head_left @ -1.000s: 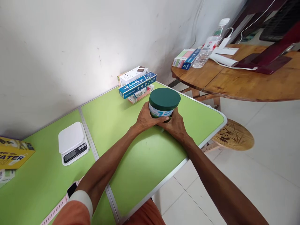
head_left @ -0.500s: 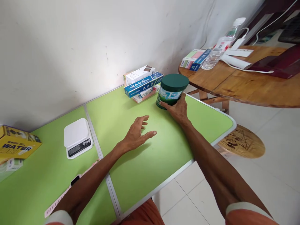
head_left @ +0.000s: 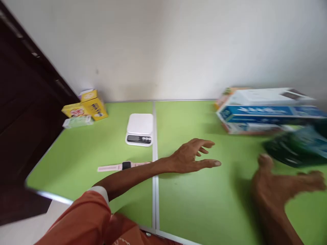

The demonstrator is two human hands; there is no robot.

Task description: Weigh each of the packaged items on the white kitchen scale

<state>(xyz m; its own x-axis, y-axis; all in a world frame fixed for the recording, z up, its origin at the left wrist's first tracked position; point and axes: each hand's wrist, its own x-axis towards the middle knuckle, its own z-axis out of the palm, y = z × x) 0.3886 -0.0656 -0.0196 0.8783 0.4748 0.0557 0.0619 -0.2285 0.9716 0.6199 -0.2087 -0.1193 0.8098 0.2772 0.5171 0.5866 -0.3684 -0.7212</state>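
My left hand (head_left: 192,156) hovers over the green table with fingers apart and nothing in it. Toward the right edge, my right hand (head_left: 278,187) is spread open and somewhat blurred. Just beyond it stands a dark green canister (head_left: 298,146), smeared by motion and cut off by the frame; a gap shows between it and the hand. Left of the table's seam sits a white kitchen scale (head_left: 140,127) with a dark display. A smartwatch with a pink strap (head_left: 109,168) lies in front of the scale, its right end partly behind my left forearm.
Stacked boxes (head_left: 258,114), one of them blue, lie against the wall at the right. Yellow boxes (head_left: 94,107) and a pale green packet (head_left: 78,121) stand at the back left. A metal seam (head_left: 154,190) divides the green table (head_left: 122,204). A dark door (head_left: 28,102) is at the left.
My right hand has let go of the green canister and drawn back from it. The view has swung left, bringing the door and the whole left side of the table in. My left hand stays open.
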